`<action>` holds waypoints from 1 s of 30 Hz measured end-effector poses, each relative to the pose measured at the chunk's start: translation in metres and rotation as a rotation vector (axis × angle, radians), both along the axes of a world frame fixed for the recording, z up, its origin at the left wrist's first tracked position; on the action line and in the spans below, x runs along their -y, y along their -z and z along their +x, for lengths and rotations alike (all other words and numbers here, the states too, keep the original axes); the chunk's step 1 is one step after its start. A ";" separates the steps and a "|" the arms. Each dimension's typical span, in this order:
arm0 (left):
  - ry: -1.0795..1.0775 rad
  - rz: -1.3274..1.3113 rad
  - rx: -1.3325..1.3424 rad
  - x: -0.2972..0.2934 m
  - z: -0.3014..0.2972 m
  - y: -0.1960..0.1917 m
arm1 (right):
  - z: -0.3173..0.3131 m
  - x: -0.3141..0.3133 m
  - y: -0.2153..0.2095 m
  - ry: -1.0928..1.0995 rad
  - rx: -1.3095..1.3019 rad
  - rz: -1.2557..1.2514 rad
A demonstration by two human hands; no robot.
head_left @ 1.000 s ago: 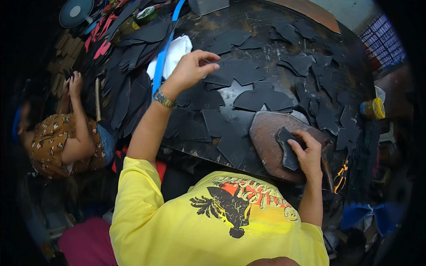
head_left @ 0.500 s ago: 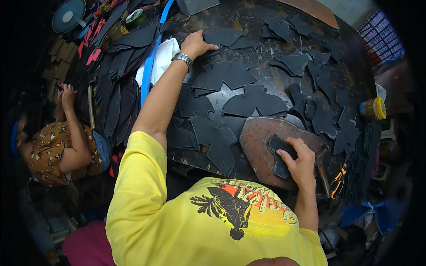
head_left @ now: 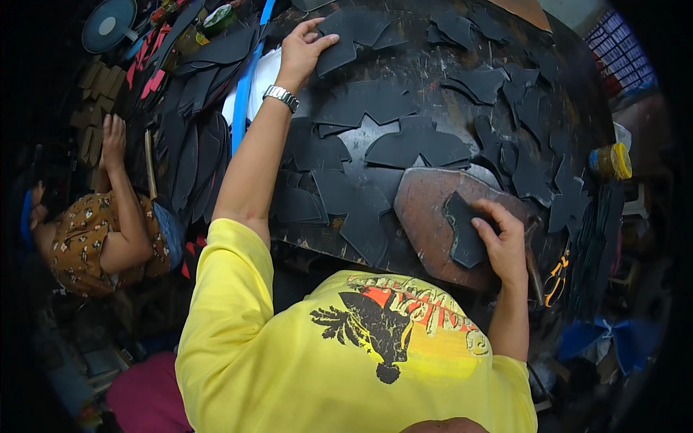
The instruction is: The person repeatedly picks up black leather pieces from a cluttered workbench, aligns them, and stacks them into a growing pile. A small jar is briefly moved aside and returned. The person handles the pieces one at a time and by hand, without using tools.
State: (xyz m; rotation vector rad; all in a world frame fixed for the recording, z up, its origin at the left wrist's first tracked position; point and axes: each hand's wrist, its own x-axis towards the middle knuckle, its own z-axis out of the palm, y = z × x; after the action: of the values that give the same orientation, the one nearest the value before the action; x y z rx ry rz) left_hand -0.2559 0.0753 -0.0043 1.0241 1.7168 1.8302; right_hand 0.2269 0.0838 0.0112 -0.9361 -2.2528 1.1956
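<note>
My left hand [head_left: 307,52], with a metal watch on its wrist, pinches the left edge of a black cut sheet piece [head_left: 357,32] at the far side of the table. That piece looks tilted up a little. Near the table's front edge, my right hand [head_left: 504,244] has thumb and fingers closed on the edge of a smaller black sheet piece [head_left: 464,238] with a notched outline. This smaller piece lies on a worn brown board [head_left: 422,216]. Several black cut pieces [head_left: 415,144] lie in small stacks between my hands.
More black pieces [head_left: 476,83] cover the table's right side. Orange-handled pliers or scissors [head_left: 557,278] and a wooden handle [head_left: 535,281] are beside the board. A yellow-lidded jar [head_left: 613,160] stands at right. A blue strip [head_left: 245,90] borders piles at left, near another person [head_left: 108,242].
My left hand has moved farther away and raised the black piece. My right hand keeps to the smaller piece, its fingers shifted slightly. The other person's hands have moved. The whole view has shifted slightly.
</note>
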 end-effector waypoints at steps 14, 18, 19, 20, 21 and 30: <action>0.546 -0.094 0.201 0.132 0.174 -0.022 | 0.010 -0.004 -0.014 0.005 0.056 0.129; 0.614 -0.234 0.189 0.145 0.204 -0.012 | 0.011 0.000 -0.017 0.026 0.023 0.198; 0.588 -0.176 0.210 0.146 0.209 -0.010 | 0.012 0.001 -0.018 0.049 0.028 0.274; 0.548 -0.149 0.238 0.146 0.212 -0.008 | 0.015 0.003 -0.019 0.069 0.032 0.339; 0.496 -0.124 0.225 0.147 0.212 -0.008 | 0.020 0.004 -0.020 0.118 0.047 0.362; 0.290 -0.082 0.370 0.146 0.195 0.000 | 0.086 0.025 -0.014 0.389 0.345 0.413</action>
State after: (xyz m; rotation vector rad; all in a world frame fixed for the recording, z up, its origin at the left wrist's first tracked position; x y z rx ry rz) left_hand -0.0604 -0.0711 -0.0046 0.7928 1.3363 1.6283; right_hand 0.3125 0.0593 0.0247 -1.3974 -2.2912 0.4027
